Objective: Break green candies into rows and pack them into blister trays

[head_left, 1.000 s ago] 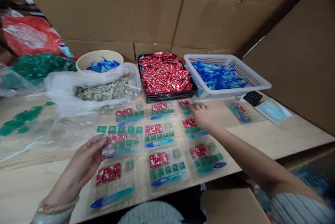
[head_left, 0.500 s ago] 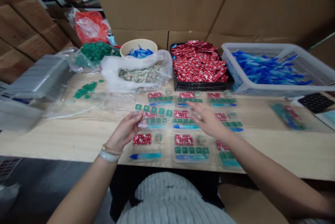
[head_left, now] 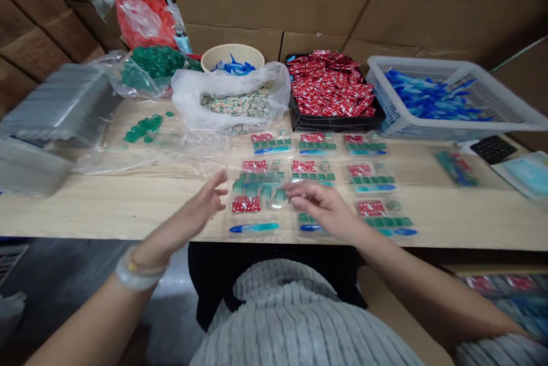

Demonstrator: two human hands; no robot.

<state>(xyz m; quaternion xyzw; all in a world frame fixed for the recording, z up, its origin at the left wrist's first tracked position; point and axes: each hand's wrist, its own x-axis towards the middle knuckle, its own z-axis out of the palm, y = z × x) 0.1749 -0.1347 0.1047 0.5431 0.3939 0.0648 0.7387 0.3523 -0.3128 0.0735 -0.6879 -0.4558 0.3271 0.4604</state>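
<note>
My right hand point(head_left: 314, 203) pinches the right end of a strip of green square pieces point(head_left: 252, 189), blurred by motion. The strip hangs over the front-left clear tray, which holds a red patterned packet point(head_left: 246, 204) and a blue, pen-like piece point(head_left: 254, 228). My left hand point(head_left: 209, 200) is just left of that tray, its fingers apart and nothing in them. My right hand partly covers the front-middle tray, where a dark blue tip point(head_left: 311, 228) and some green squares show. Several similar filled trays stand in rows behind and to the right.
Along the back are a bag of green pieces point(head_left: 156, 66), a cream bowl point(head_left: 233, 52), a white bag of small wrapped pieces point(head_left: 186, 100), a black tray of red packets point(head_left: 338, 123) and a white basket of blue pieces point(head_left: 454, 126). Stacked clear trays point(head_left: 60, 103) stand left.
My left hand has let go of the green strip and drawn back left. My right hand has come down and now holds its right end. The view has tipped downward.
</note>
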